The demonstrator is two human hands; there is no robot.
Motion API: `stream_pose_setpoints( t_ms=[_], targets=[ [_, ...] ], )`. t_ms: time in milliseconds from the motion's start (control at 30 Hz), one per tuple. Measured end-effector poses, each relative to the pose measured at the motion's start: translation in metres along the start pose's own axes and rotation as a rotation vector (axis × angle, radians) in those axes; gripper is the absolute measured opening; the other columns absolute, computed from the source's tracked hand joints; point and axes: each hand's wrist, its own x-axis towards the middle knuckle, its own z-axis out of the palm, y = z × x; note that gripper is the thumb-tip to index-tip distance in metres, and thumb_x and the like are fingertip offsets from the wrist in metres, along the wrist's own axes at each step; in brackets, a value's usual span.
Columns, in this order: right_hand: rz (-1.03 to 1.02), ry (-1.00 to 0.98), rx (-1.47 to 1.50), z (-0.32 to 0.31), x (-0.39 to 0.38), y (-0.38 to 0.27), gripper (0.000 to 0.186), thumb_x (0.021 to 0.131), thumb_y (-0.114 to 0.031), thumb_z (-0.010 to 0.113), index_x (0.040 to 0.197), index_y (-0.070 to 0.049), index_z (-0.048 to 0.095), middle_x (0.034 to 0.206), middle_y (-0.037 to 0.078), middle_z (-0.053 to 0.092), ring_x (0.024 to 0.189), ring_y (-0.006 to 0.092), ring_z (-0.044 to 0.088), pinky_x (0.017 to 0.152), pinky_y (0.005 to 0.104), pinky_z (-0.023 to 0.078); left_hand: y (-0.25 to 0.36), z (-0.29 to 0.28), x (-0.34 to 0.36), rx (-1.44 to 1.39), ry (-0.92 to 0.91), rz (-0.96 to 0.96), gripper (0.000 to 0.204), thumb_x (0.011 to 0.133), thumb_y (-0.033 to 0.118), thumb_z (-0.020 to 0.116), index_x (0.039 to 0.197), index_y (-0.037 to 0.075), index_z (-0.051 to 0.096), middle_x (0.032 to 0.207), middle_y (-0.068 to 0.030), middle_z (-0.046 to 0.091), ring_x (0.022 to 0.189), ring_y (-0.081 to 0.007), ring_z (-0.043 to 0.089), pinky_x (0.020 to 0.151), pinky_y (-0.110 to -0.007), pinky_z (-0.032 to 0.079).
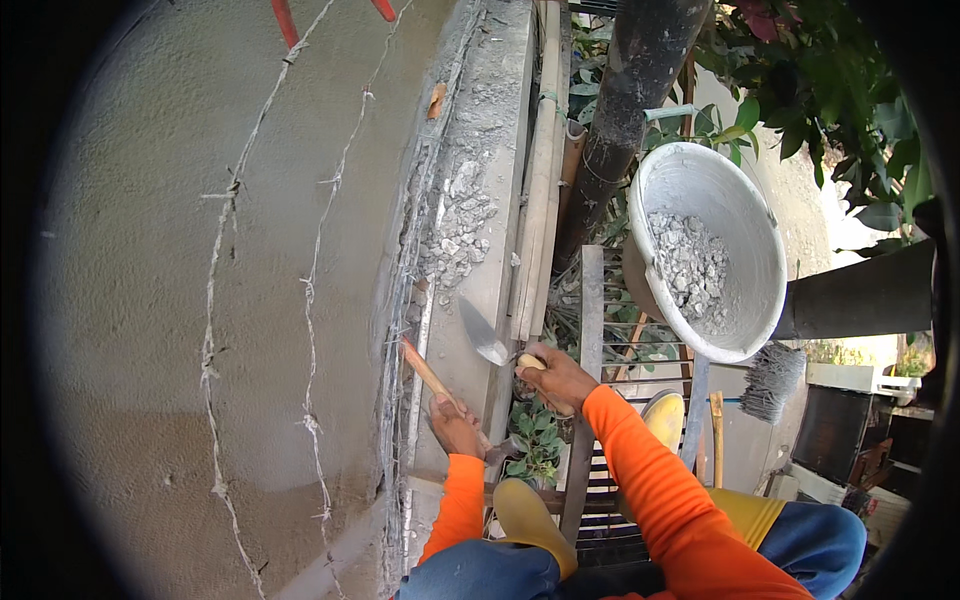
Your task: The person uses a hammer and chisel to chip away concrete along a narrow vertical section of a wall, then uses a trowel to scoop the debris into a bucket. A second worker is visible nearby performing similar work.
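Note:
My left hand [456,428] grips the wooden handle [426,371] of a tool; its reddish tip is beside the cracked strip along the wall, and a dark head [500,450] shows at the lower end. My right hand [553,376] is closed round the wooden grip of a metal trowel [481,331], whose blade lies over the narrow concrete ledge [470,390]. Broken mortar chunks [460,225] are scattered on that ledge, above the blade in the picture.
Barbed wire [210,300] runs along the rendered wall [140,250]. A white bucket [750,220] of rubble stands right, near a dark pole [610,120], leafy branches [850,100] and a brush [770,385]. My boots [525,520] are over slatted metal [590,300].

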Motion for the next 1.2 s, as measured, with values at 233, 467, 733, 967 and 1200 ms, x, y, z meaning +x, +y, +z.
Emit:
stream_pose_setpoints(
  t_ms=[233,467,733,967,1200],
  targets=[
    [0.095,-0.539,-0.077,0.009,0.075,-0.014,0.032,0.098,-0.039,0.059,0.109,-0.009,0.058,0.072,0.005,0.055,0.052,0.0159,0.056,0.042,0.0319,0.047,0.014,-0.026,0.004,0.171,-0.021,0.068,0.035,0.109,0.044,0.042,0.116,0.012,0.051,0.076,0.0032,0.046,0.057,-0.0063,0.04,0.048,-0.022,0.034],
    [0.087,-0.417,-0.404,-0.036,0.12,-0.129,0.038,0.097,-0.035,0.061,0.086,0.001,0.062,0.073,0.013,0.059,0.056,0.0237,0.057,0.049,0.0385,0.047,0.014,-0.029,0.008,0.11,-0.038,0.025,0.036,0.108,0.047,0.044,0.115,0.012,0.051,0.075,0.0023,0.046,0.057,-0.0071,0.041,0.048,-0.023,0.033],
    [-0.037,-0.072,-0.328,-0.054,0.147,-0.175,0.033,0.102,-0.033,0.053,0.102,0.0,0.055,0.076,0.011,0.055,0.057,0.0217,0.057,0.044,0.036,0.048,0.016,-0.027,0.007,0.077,-0.05,0.023,0.034,0.109,0.044,0.044,0.115,0.012,0.05,0.075,0.0014,0.045,0.055,-0.008,0.04,0.047,-0.024,0.032],
    [-0.055,-0.247,0.237,0.031,0.066,-0.052,0.032,0.1,-0.035,0.051,0.105,-0.003,0.053,0.078,0.011,0.056,0.057,0.0235,0.059,0.045,0.0401,0.048,0.025,-0.025,0.004,0.035,-0.045,-0.057,0.029,0.11,0.037,0.04,0.114,0.01,0.049,0.074,0.0009,0.046,0.055,-0.0079,0.039,0.046,-0.023,0.032],
    [0.045,-0.174,0.136,0.028,0.109,-0.059,0.038,0.1,-0.042,0.052,0.11,-0.006,0.052,0.077,0.009,0.054,0.051,0.0213,0.055,0.041,0.0391,0.043,0.031,-0.024,0.002,0.077,-0.045,-0.044,0.028,0.109,0.034,0.038,0.116,0.009,0.049,0.073,0.0018,0.044,0.055,-0.0076,0.038,0.046,-0.022,0.033]
  ],
)
